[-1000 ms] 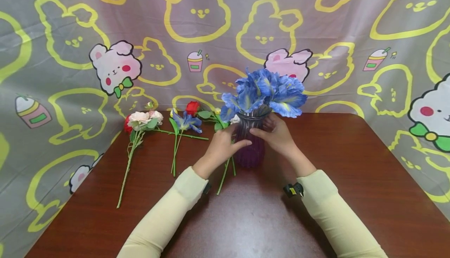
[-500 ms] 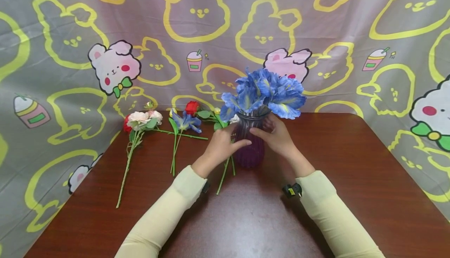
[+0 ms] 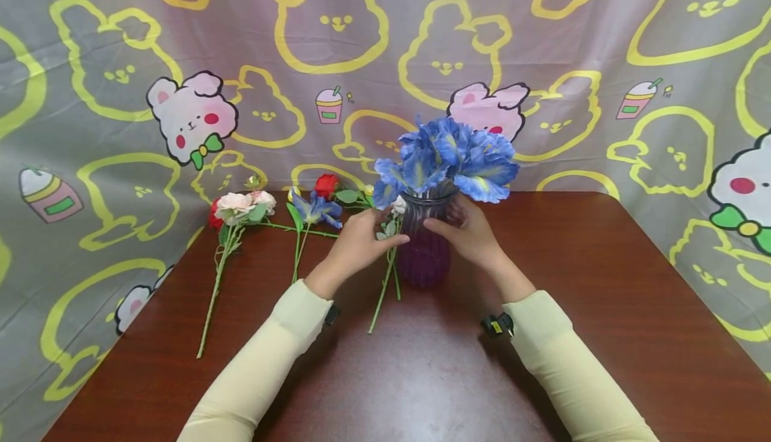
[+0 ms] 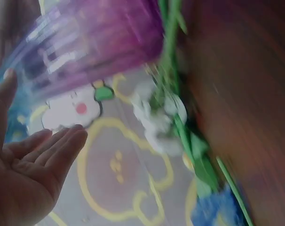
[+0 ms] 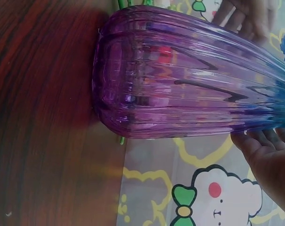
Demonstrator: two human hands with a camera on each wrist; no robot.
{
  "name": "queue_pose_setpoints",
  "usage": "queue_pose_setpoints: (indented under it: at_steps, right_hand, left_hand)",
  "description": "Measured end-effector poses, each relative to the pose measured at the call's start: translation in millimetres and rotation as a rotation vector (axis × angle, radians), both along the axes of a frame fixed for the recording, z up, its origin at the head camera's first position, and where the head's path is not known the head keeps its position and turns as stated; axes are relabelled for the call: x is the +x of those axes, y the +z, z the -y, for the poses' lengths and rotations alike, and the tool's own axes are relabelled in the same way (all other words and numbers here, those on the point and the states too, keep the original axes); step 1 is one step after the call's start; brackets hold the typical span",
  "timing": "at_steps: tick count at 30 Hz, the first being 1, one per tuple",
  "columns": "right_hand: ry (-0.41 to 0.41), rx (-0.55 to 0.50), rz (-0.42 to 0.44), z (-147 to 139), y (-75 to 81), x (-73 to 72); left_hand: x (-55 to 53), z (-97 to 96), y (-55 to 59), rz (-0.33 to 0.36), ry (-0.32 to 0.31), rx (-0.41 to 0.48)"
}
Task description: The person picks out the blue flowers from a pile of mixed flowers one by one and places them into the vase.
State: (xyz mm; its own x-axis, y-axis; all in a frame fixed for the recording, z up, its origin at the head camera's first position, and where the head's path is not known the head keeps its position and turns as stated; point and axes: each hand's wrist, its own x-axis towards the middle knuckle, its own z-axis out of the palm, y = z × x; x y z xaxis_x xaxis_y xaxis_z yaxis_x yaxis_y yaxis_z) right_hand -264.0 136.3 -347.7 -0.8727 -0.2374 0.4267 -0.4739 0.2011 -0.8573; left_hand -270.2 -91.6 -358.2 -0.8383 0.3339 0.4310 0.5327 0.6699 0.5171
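Note:
A ribbed glass vase (image 3: 424, 261), purple below and bluish toward its neck, stands upright on the table with several blue irises (image 3: 448, 157) in it. My right hand (image 3: 476, 234) holds the vase's upper right side, its thumb across the front and its fingers partly hidden behind. Left of the vase and apart from it is my left hand (image 3: 352, 244), holding nothing. Its fingers are extended and its palm faces the vase in the left wrist view. Beside that hand lies a white flower (image 4: 156, 117) with green stems.
On the wooden table (image 3: 602, 308), a pale pink flower stem (image 3: 237, 207), a red flower (image 3: 326, 186) and a loose blue iris (image 3: 316, 211) lie to the left. A cartoon-print cloth (image 3: 361, 40) hangs behind the table's back edge.
My left hand has let go of the vase and moved left, uncovering the white flower and its stems. The right hand stays at the vase, which has not moved on the table.

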Motion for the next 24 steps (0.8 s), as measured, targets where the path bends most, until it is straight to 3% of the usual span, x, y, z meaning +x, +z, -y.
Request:
queue_pose_setpoints:
  at_steps: [4,10,15,24]
  right_hand:
    - [0.007,-0.007,0.025,4.9,14.7,13.3]
    - [0.009,-0.015,0.027,3.6,15.4,13.7]
    - [-0.002,-0.008,0.022,2.3,15.4,14.1]
    - [0.007,-0.024,0.022,3.5,12.5,13.1]
  left_hand:
    - [-0.1,25.0,0.9,0.03,0.045,-0.025]
    - [-1.2,52.6,0.4,0.051,0.118,-0.044]
    - [-0.7,71.4,-1.5,0.12,0.178,-0.06]
    - [-0.4,109.2,-15.3,0.187,0.343,-0.231]
